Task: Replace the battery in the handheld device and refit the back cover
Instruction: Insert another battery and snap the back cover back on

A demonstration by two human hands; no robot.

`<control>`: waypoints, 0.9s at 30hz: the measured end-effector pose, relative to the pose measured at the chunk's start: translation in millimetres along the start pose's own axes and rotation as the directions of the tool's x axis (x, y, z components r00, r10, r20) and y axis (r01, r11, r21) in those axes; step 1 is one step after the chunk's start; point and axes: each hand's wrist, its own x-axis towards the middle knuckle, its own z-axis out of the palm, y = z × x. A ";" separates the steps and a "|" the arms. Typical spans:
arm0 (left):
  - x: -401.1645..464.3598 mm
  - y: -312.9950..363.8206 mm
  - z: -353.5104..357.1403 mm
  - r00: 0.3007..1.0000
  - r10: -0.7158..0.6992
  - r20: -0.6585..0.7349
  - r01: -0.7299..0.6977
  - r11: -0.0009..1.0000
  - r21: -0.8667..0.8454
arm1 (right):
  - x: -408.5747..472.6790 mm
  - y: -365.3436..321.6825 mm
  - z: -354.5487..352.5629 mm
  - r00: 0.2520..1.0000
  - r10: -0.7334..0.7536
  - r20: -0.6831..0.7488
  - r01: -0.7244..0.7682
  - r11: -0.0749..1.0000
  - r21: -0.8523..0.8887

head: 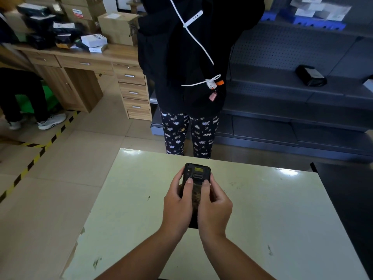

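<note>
- Head view: both hands clasp a black handheld device [196, 179] over the near middle of a pale table [272, 209], back side up.
- Left hand [177, 203] curled round the device's left edge, thumb lying on its back.
- Right hand [215, 206] curled round the right edge, thumb also on the back, beside the left thumb.
- Yellow label and a small window show at the device's far end; the lower half is hidden by the hands, so can't tell whether the back cover is seated.
- Across the table a person in a black top [181, 57] and patterned trousers stands, white cable [198, 42] hanging down the front.
- Wooden desk [90, 63] with boxes far left; dark shelving [282, 87] far right.
</note>
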 end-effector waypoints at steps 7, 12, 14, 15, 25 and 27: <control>-1.7 -3.3 0.5 0.995 -0.027 -0.095 0.021 0.998 -0.061 | -8.7 -3.6 -0.3 0.987 -0.139 0.081 0.142 0.989 -0.031; -5.3 -4.1 2.7 0.994 0.003 -0.111 -0.008 0.999 -0.046 | -5.3 -0.2 -2.8 0.991 -0.108 0.080 0.108 0.994 0.012; -6.4 -5.5 2.4 0.995 0.035 -0.090 -0.036 0.999 -0.018 | -4.4 0.3 -4.2 0.993 -0.091 0.081 0.089 0.996 0.029; -6.8 -6.1 1.8 0.996 0.045 -0.079 -0.046 0.999 -0.007 | -4.5 0.0 -4.9 0.993 -0.088 0.085 0.085 0.996 0.032; -7.8 -8.1 2.4 0.991 0.029 -0.132 -0.033 0.999 -0.024 | -5.6 1.5 -7.9 0.991 -0.051 0.124 0.043 0.997 0.062; -8.8 -6.6 3.9 0.989 0.031 -0.144 -0.033 0.999 -0.008 | -6.0 1.7 -7.6 0.990 -0.072 0.118 0.067 0.997 0.044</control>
